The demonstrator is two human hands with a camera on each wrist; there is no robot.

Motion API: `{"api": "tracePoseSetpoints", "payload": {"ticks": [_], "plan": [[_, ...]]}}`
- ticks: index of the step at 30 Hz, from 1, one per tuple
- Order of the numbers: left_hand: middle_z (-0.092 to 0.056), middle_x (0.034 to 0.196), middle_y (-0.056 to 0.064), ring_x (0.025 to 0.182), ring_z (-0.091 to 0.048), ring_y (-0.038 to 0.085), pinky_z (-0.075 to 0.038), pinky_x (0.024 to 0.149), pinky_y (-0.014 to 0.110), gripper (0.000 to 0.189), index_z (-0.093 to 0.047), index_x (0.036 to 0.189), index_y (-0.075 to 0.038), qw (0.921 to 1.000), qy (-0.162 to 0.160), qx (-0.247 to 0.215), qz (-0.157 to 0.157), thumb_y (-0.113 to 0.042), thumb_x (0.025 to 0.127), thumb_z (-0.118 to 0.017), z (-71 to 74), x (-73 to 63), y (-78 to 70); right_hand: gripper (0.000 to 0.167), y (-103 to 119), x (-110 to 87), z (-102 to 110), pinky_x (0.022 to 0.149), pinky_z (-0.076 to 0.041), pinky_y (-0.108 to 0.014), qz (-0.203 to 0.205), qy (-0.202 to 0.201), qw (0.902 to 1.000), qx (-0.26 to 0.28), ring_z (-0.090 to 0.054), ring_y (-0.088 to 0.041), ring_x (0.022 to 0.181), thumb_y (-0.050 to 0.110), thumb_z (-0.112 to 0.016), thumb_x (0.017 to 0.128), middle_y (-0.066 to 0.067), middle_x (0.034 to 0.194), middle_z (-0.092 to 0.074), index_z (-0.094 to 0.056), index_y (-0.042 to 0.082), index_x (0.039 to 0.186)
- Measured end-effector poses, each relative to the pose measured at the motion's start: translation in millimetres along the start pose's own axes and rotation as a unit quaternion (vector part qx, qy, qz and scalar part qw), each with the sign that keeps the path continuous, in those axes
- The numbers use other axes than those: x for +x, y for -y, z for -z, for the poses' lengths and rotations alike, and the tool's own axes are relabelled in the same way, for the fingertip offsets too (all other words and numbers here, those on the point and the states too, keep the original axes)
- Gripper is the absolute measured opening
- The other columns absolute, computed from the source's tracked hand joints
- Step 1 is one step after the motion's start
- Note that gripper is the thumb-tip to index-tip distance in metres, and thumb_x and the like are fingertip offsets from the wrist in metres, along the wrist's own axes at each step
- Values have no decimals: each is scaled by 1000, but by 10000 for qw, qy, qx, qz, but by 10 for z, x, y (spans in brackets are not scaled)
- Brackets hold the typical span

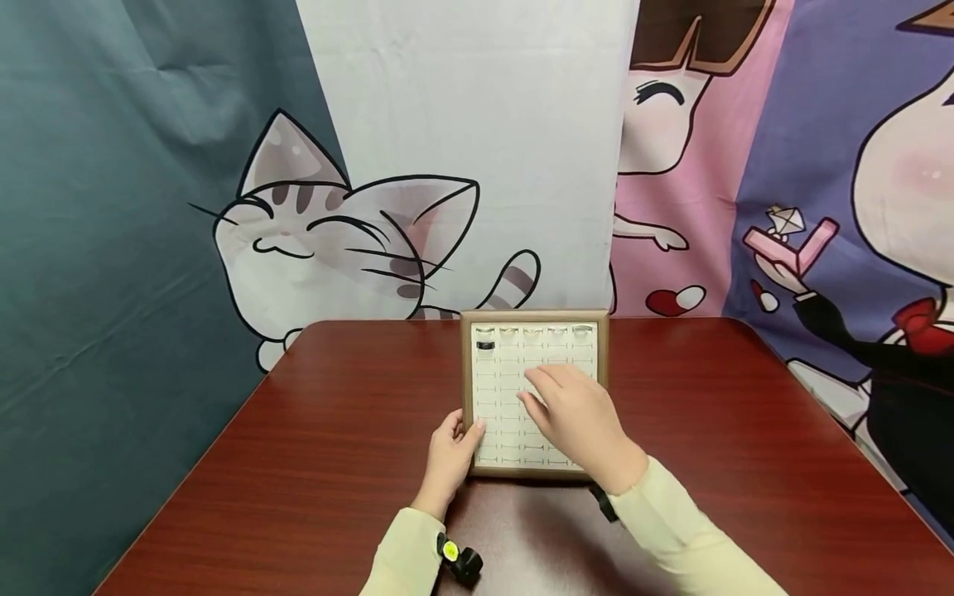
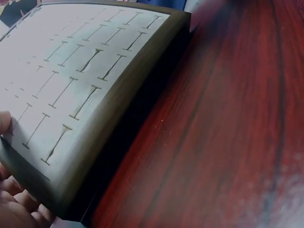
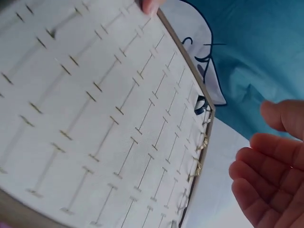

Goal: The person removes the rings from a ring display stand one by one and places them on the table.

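A ring display tray with a brown frame and a white slotted pad stands tilted up on the table. My left hand grips its lower left edge, thumb on the front and fingers behind the frame. Several silver and gold-toned rings sit along the top row. One black ring fills the first slot of the second row. In front of the pad is my right hand, fingers loosely bent; the right wrist view shows thumb and fingers apart, with nothing visible between them.
The dark red wooden table spreads to both sides of the tray. Behind it hangs a cloth backdrop printed with a cartoon cat and figures. A small black camera is strapped at the left wrist.
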State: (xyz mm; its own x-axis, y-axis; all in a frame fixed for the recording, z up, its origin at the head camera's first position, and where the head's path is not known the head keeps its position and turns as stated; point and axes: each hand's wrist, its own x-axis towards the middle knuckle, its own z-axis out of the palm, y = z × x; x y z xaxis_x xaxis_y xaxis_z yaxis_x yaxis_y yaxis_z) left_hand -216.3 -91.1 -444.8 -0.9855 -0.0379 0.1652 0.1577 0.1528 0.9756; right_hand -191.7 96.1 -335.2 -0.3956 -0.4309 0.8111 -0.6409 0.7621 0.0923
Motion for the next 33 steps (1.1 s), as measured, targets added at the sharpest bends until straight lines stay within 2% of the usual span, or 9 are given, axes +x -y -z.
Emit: {"api": "tracePoseSetpoints", "payload": {"ticks": [6, 9, 15, 21, 27, 33], "plan": [[-63, 103, 25, 95, -61, 27, -49, 77, 23, 31, -55, 114, 10, 9998, 57, -168, -67, -9, 91, -59, 25, -93, -195, 15, -76, 296, -200, 63, -50, -34, 110, 24, 9999, 39, -59, -24, 71, 9, -72, 76, -6, 78, -64, -64, 2, 87], [-63, 103, 25, 93, -61, 24, -48, 74, 18, 31, -55, 114, 10, 9996, 44, -267, -33, -9, 91, -59, 28, -95, -183, 12, -114, 433, -298, 64, -50, -35, 157, 120, 9998, 5, -60, -24, 71, 7, -71, 77, -6, 78, -65, -65, 2, 85], [-63, 102, 25, 91, -61, 21, -49, 73, 17, 31, -56, 114, 10, 9989, 50, -469, -63, -9, 90, -60, 39, -88, -112, 3, -137, 650, -438, 65, -51, -33, 74, 402, 9991, -110, -61, -24, 73, 5, -67, 81, -7, 81, -66, -66, 2, 81], [-64, 101, 26, 84, -62, 12, -51, 71, 20, 33, -56, 115, 10, 9978, 213, -632, -61, -10, 90, -61, 58, -79, -108, 8, -138, 724, -542, 56, -46, -29, 61, 502, 9985, -199, -54, -22, 63, 3, -64, 82, -5, 72, -62, -66, 3, 74], [-63, 105, 28, 86, -62, 9, -51, 73, 21, 41, -52, 120, 14, 9968, 442, -665, -32, -11, 89, -62, 113, -85, -131, 10, -137, 748, -591, 52, -42, -27, 165, 559, 9972, -469, -50, -21, 60, 2, -64, 81, -4, 67, -55, -65, 4, 71], [-61, 108, 30, 84, -61, 5, -51, 73, 21, 40, -51, 121, 14, 9927, 621, -1025, 100, -7, 89, -61, 117, -50, -99, 8, -138, 763, -604, 51, -41, -28, 314, 564, 9952, -741, -49, -22, 60, 0, -66, 78, -5, 67, -54, -64, 3, 71]]}}
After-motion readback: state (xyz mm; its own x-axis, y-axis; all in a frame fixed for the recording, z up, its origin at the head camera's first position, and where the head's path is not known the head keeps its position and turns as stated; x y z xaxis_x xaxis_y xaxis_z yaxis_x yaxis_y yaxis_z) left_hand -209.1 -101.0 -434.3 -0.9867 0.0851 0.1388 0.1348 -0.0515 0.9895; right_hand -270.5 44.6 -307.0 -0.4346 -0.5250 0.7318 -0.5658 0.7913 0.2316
